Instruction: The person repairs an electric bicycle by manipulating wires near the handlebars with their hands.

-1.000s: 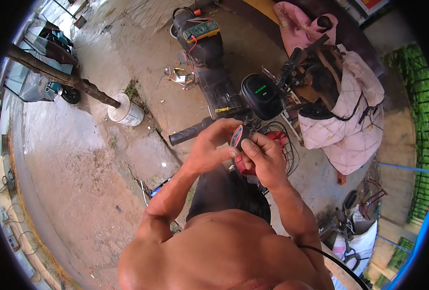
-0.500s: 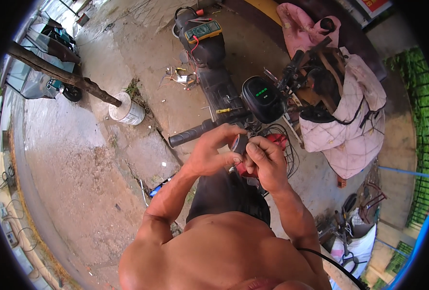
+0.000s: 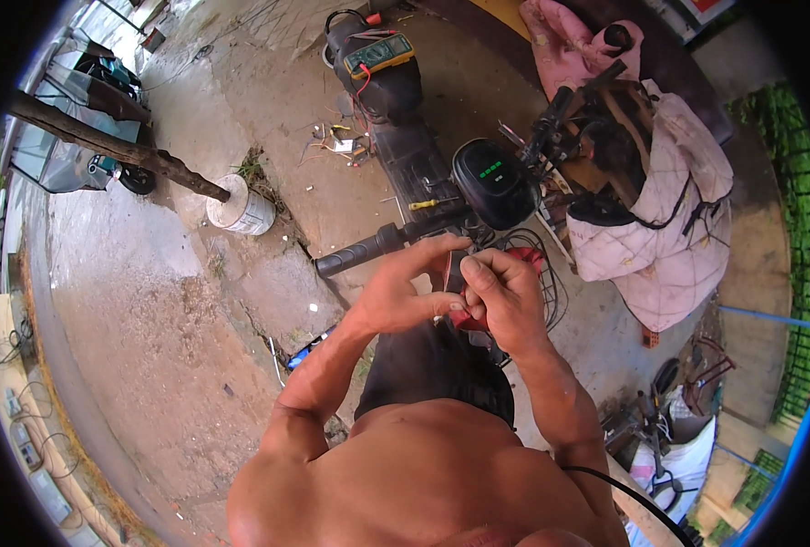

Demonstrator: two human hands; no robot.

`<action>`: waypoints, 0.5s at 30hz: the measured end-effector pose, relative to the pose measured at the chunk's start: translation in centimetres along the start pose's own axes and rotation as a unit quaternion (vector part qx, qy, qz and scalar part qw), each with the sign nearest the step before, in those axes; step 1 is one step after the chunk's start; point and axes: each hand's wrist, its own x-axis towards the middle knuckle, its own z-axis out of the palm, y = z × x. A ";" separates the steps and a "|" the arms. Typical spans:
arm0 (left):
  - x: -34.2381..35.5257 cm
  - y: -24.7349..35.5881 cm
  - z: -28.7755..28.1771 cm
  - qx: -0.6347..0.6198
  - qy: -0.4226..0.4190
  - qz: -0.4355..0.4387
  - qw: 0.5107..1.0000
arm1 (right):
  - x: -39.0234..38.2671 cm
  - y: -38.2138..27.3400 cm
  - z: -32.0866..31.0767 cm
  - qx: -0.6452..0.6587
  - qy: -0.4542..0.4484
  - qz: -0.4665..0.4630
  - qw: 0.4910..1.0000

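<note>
Both hands, the left hand (image 3: pixel 403 294) and right hand (image 3: pixel 507 296), pinch a small red part (image 3: pixel 471 319) between them.

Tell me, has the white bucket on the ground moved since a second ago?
No. The white bucket sits at the foot of the slanting wooden pole, as before; only the camera shifted slightly.

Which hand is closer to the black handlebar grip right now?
Left. The left hand sits just below and right of the handlebar grip, its fingers reaching toward the bar. The right hand is farther right, beside the left hand, pinching a small red part.
</note>
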 end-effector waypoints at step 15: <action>1.4 0.8 0.8 0.092 0.060 0.003 0.994 | 1.2 1.0 -2.2 -0.114 -0.009 -0.143 0.983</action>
